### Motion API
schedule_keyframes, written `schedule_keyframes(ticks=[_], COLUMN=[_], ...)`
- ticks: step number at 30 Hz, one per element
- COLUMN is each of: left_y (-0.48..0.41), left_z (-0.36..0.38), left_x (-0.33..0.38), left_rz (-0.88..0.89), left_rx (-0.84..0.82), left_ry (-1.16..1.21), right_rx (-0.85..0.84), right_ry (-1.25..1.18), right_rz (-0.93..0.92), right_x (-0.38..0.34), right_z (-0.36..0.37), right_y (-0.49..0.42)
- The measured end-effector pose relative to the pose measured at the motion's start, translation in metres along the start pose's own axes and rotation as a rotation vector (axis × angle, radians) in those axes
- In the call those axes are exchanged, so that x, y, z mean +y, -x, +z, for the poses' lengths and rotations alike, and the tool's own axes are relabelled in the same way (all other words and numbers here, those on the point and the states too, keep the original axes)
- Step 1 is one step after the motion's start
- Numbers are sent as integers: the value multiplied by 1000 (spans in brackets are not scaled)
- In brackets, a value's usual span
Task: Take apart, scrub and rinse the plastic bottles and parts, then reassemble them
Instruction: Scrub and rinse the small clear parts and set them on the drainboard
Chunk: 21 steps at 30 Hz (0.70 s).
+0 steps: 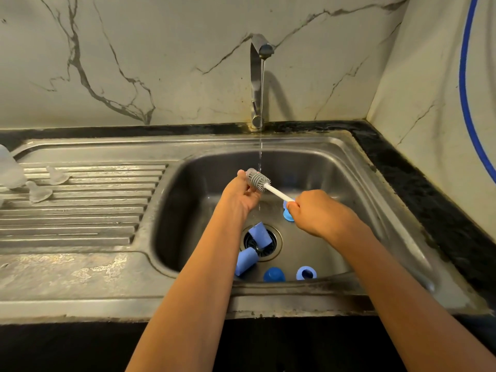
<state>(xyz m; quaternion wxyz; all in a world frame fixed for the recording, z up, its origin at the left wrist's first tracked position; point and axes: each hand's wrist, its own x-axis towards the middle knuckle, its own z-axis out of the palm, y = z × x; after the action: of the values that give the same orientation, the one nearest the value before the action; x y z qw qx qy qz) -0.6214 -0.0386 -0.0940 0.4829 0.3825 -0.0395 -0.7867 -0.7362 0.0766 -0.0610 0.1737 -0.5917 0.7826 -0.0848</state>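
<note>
My right hand grips the white handle of a bottle brush with a grey silicone head, held over the sink basin. My left hand holds the grey brush head at its tip, next to the thin water stream. Blue plastic parts lie in the basin: two blue cylinders near the drain, a blue cap, a blue ring at the front, and another blue piece partly hidden behind my right hand. On the drainboard at left lie two clear teats and a clear bottle.
The tap stands at the back of the sink and runs a thin stream into the basin. A ribbed steel drainboard lies to the left. A black counter edge and a blue hose are at right.
</note>
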Motion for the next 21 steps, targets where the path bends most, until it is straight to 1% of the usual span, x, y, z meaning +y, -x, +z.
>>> schedule_keyframes(ticks=[2, 4, 8, 11, 13, 16, 17, 18, 19, 21], left_y=[1, 4, 12, 17, 18, 17, 16, 14, 13, 11], left_z=[-2, -3, 1, 4, 4, 4, 5, 4, 4, 4], left_x=[0, 1, 6, 9, 10, 8, 7, 7, 8, 10], left_rz=[11, 16, 69, 69, 36, -27, -35, -35, -30, -33], left_rx=[-64, -159, -330, -466, -531, -549, -531, -500, -451, -342], left_ry=[19, 60, 98, 169, 237, 278, 266, 231, 155, -65], right_rx=[-17, -61, -228, -416, -590, -890, -934, -930, -884, -725], right_ry=[-19, -110, -539, -871, -1152, -1588, -1667, -1683, -1632, -1388], right_rz=[-6, 12, 83, 101, 151, 263, 284, 302, 321, 345], right_x=[0, -1, 0, -4, -7, -13, -14, -15, -16, -18], right_z=[-1, -4, -14, -17, -18, -22, -23, -23, -21, -16], right_y=[0, 4, 11, 10, 10, 14, 15, 14, 14, 14])
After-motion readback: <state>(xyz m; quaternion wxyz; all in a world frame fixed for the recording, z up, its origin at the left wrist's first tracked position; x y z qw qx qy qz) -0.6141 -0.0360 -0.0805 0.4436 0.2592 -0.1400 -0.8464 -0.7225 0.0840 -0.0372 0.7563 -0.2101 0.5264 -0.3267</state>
